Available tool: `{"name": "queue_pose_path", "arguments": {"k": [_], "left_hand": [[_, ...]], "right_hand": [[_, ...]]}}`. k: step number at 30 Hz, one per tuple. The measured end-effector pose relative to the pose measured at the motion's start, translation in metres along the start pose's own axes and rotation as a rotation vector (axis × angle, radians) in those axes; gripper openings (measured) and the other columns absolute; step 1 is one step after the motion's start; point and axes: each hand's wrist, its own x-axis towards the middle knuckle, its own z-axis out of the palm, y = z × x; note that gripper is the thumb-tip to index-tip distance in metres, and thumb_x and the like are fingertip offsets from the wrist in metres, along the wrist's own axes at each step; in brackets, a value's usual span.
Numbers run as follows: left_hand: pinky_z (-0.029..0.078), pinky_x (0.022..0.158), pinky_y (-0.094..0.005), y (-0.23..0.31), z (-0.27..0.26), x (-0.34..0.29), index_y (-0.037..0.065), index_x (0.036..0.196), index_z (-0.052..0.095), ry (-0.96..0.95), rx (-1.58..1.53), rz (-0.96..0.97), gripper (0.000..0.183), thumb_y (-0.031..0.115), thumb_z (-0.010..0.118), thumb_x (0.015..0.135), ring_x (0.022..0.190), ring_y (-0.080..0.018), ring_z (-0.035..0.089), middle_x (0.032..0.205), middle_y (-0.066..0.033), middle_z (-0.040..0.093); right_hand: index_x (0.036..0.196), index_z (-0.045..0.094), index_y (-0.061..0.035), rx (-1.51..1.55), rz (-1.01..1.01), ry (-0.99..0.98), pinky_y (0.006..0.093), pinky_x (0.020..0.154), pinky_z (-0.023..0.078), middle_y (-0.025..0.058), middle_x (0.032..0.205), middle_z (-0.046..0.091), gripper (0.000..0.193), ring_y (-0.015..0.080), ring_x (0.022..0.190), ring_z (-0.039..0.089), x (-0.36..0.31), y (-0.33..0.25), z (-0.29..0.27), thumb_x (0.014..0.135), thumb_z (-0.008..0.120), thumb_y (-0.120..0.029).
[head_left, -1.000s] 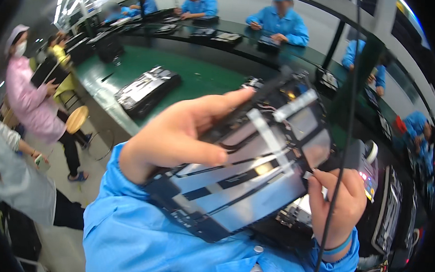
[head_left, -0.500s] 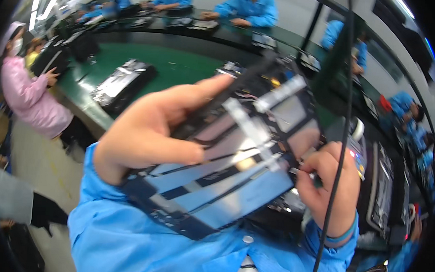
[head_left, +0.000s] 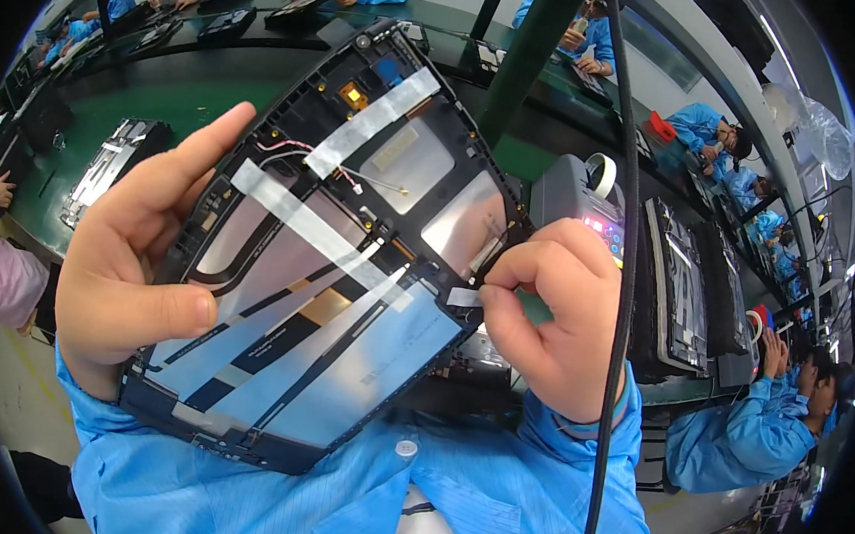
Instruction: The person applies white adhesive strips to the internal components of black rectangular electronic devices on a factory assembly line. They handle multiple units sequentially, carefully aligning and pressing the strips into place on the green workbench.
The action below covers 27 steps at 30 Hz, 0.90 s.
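My left hand (head_left: 120, 248) grips an opened tablet (head_left: 383, 348) by its left long side, thumb on the inner face and the other fingers mostly hidden behind. The tablet is tilted in front of my chest, its inside toward me. Dark ribbon cables and silvery panels show there, along with a pale tape strip (head_left: 303, 218) across the middle and a second tape strip (head_left: 373, 122) near the top. Thin loose wires lie between the strips. At the right edge my right hand (head_left: 566, 320) pinches a small pale tape tab (head_left: 464, 297) between thumb and forefinger.
A black cable (head_left: 625, 240) hangs down past my right hand. Behind that hand stands a grey machine (head_left: 569, 192) with lit buttons. Stacked tablets (head_left: 676, 292) sit to the right, and more tablets (head_left: 116, 165) lie on the green table (head_left: 203, 97). Co-workers in blue sit around.
The view has turned right, so the surroundings slide left. The tablet and both hands also appear further left and sharper. The left grip and the right-hand pinch at the tablet's edge look unchanged.
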Motion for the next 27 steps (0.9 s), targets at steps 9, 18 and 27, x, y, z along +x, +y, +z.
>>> {"name": "queue_pose_path", "arguments": {"k": [9,18,27], "left_hand": [[0.033,0.106,-0.0339,-0.007,-0.002,0.003,-0.014,0.141,0.024,0.016,-0.039,0.006,0.093,0.006,0.075,0.066,0.122,-0.0269,0.052,0.133,-0.0272,0.048],[0.032,0.106,-0.0306,-0.001,-0.017,0.004,-0.005,0.144,0.027,-0.161,-0.018,-0.064,0.084,-0.003,0.073,0.073,0.123,-0.0172,0.045,0.140,-0.0147,0.044],[0.041,0.101,-0.0336,-0.016,-0.075,0.030,-0.004,0.141,0.036,0.120,-0.127,0.012,0.081,-0.003,0.070,0.067,0.114,-0.0233,0.056,0.131,-0.0183,0.053]], "right_hand": [[0.117,0.043,0.0004,0.516,0.412,0.250,0.0285,0.073,0.044,0.0079,0.100,0.051,0.055,0.0154,0.087,0.052,-0.022,0.000,0.029,0.071,0.072,-0.005],[0.131,0.034,-0.0065,1.017,0.598,0.264,0.0297,0.090,0.042,0.0085,0.114,0.052,0.055,0.0152,0.102,0.052,-0.018,-0.005,0.039,0.083,0.059,0.001],[0.142,0.027,-0.0034,0.955,0.485,0.319,0.0293,0.093,0.037,0.0119,0.134,0.043,0.071,0.0202,0.112,0.049,-0.035,0.025,0.032,0.088,0.063,-0.031]]}}
